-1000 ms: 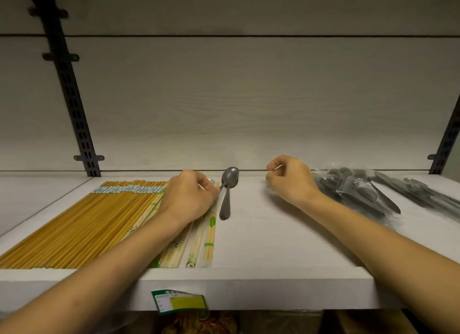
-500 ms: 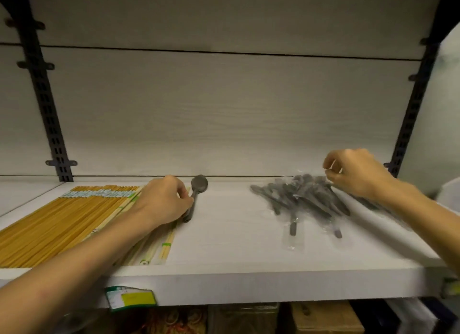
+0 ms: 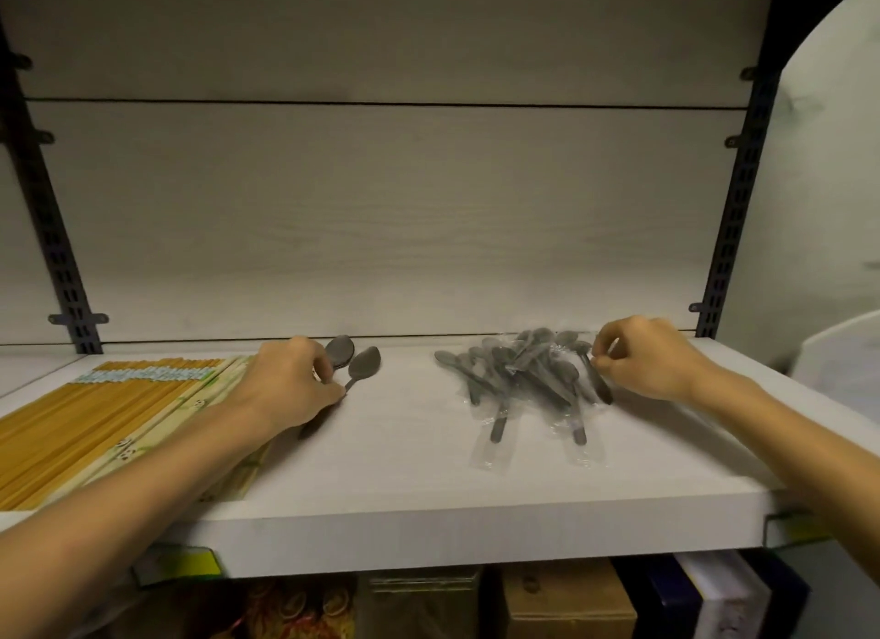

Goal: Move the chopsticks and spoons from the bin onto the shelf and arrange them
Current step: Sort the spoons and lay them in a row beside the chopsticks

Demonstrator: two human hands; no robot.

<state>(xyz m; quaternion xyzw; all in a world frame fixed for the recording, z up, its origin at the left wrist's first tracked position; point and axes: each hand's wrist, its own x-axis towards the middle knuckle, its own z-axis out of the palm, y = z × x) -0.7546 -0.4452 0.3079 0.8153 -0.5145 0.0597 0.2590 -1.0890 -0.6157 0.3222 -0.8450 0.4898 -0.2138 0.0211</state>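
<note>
Two bare spoons lined beside chopsticks under your left hand, fingers curled on handles. Your right hand pinched wrapped spoon in pile; pile remained unsorted on shelf.

Left hand on two spoons, right hand pinching wrapped spoons

Yellow chopsticks in a flat row at shelf left, two loose grey spoons beside them, wrapped spoons heaped right

The left hand hides the handles of two spoons; chopsticks run off-frame.
</note>
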